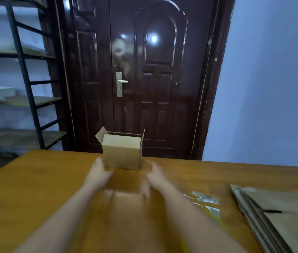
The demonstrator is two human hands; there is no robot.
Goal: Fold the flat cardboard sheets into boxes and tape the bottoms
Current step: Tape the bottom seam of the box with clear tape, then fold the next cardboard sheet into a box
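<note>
- box [122, 154]: plain brown cardboard, matt, standing near the far edge of the table; top flaps show a raw corrugated edge.
- table [35, 189]: orange-brown wood, smooth, low sheen, faint grain visible.
- stack of flat sheets [279, 216] at the right edge of the table: same brown cardboard, matt, layered edges visible.
- scraps [206, 199] on the table left of the stack: shiny, silvery-clear; material cannot be told through blur.
- door [144, 70]: dark brown, high gloss, lamp reflections on panels.
- door handle [119, 84]: brushed silver metal.
- shelf rack [22, 70]: black matt metal frame, dull wood boards.
- wall [263, 88]: flat matt paint.
</note>
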